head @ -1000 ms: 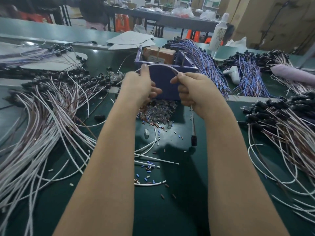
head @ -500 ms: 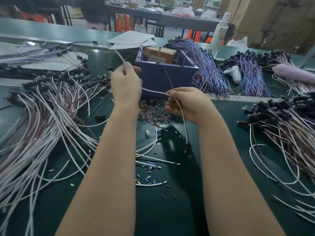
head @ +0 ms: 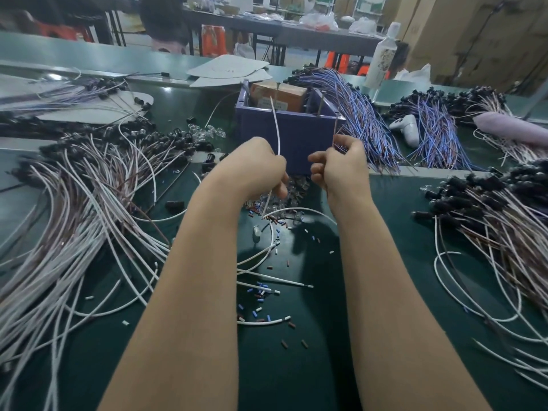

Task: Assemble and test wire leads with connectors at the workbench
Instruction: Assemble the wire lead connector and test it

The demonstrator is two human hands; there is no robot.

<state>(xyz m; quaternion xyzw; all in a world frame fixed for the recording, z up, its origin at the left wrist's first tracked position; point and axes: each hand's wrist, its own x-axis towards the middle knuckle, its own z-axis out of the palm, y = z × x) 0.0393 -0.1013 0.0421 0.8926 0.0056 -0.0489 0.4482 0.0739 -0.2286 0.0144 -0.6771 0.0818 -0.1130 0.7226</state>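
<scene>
My left hand (head: 258,167) grips a white wire lead (head: 277,129) that stands up from the fist in front of the purple box (head: 284,134); its lower end pokes out below the fingers. My right hand (head: 341,164) pinches a thin brown lead (head: 335,129) that also points upward. A white loop (head: 299,209) runs between the two hands underneath. Below them lies a heap of small clear connectors (head: 284,200) on the green bench.
A big fan of white and brown leads (head: 77,221) with black caps covers the left. More capped leads (head: 498,221) lie at the right. Blue wire bundles (head: 361,120) sit behind the box. Cut wire pieces and sleeve bits (head: 261,292) litter the bench (head: 296,366) between my forearms.
The hands have come together in front of the box. The left hand has dropped and the right has risen, so both lead ends now stand upward instead of stretching between them.
</scene>
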